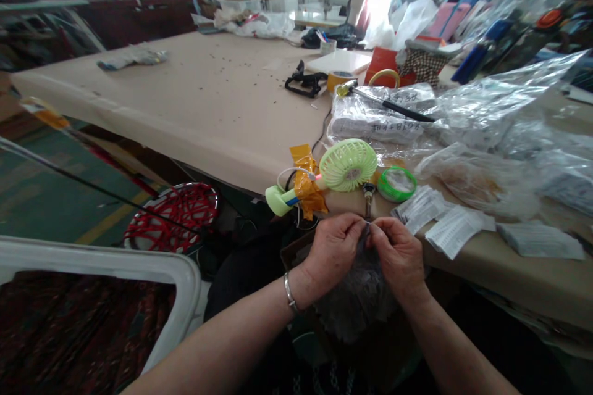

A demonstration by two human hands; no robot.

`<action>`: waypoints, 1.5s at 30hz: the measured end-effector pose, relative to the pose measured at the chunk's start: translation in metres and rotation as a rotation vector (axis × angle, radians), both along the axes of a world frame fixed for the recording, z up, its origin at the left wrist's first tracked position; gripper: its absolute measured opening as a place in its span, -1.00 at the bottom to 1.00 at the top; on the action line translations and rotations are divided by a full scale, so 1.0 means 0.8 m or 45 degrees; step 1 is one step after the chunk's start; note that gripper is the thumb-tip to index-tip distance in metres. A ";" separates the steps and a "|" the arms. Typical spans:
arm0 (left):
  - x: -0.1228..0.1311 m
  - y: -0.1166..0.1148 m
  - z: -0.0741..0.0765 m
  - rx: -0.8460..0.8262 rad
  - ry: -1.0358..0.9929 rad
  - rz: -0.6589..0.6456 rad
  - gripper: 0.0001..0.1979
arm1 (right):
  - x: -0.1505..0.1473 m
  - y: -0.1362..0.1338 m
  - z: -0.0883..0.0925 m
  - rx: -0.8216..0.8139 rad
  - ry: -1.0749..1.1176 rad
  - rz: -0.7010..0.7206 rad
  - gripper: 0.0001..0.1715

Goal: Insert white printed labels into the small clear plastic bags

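The left hand (336,245) and right hand (402,254) meet at lower centre, fingertips pinched on a small piece (367,226), too tiny to identify, by the tabletop's (204,111) front edge. A handheld fan (347,165) crowds that edge; room spreads toward the upper left, specked with dark bits (238,118).

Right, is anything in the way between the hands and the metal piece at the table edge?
Nothing visible. The left hand and right hand pinch a small item, too small to identify, just below the metal piece in view. The green fan lies to its left, the green-rimmed round item to its right, neither in between.
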State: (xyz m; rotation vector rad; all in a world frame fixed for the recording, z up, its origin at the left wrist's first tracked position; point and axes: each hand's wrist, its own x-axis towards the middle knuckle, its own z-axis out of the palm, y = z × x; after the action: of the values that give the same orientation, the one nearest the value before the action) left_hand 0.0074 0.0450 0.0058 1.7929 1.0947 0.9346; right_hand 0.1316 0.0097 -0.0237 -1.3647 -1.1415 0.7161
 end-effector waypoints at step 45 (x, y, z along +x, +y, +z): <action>-0.011 -0.068 -0.041 -0.439 0.115 -0.038 -0.82 | 0.095 -0.029 0.006 0.376 -1.467 -0.222 -0.84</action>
State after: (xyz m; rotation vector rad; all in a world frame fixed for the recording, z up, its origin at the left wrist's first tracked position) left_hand -0.0011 -0.0098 -0.0270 1.5730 1.2013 0.6078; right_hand 0.2077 -0.0131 -0.0186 -1.5971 -1.8648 -0.4700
